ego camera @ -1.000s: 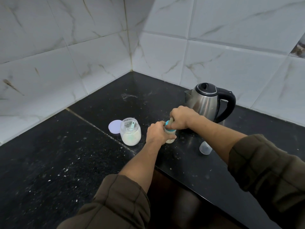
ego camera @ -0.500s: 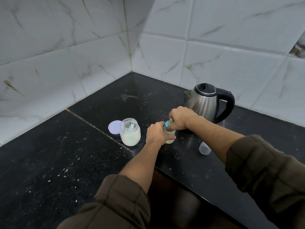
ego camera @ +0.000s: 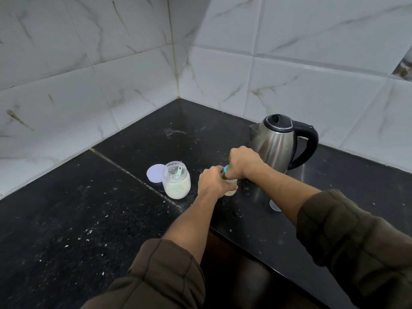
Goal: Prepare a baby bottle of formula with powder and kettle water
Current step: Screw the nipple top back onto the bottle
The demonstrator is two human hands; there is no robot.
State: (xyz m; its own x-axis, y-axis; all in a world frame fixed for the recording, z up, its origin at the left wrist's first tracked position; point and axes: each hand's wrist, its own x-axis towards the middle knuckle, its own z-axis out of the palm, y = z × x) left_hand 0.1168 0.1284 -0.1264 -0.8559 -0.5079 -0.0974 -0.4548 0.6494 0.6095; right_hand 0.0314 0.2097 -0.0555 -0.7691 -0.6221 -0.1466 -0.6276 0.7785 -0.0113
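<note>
Left hand [ego camera: 213, 181] clamped round the bottle [ego camera: 230, 191], which stands on the counter [ego camera: 89, 219] under both hands. Right hand [ego camera: 242, 162] closed over the blue collar [ego camera: 226, 169] on top, looks like screwing it on. Bottle already shows pale liquid. Powder jar [ego camera: 176, 181] open just left of the left hand, scoop [ego camera: 179, 171] inside, lid [ego camera: 155, 173] beside it. Kettle [ego camera: 278, 146] just behind the right hand. Clear cap [ego camera: 275, 206] under the right forearm. To do it well: keep bottle upright and pinned, turn collar square so threads don't cross, snug before shaking.
</note>
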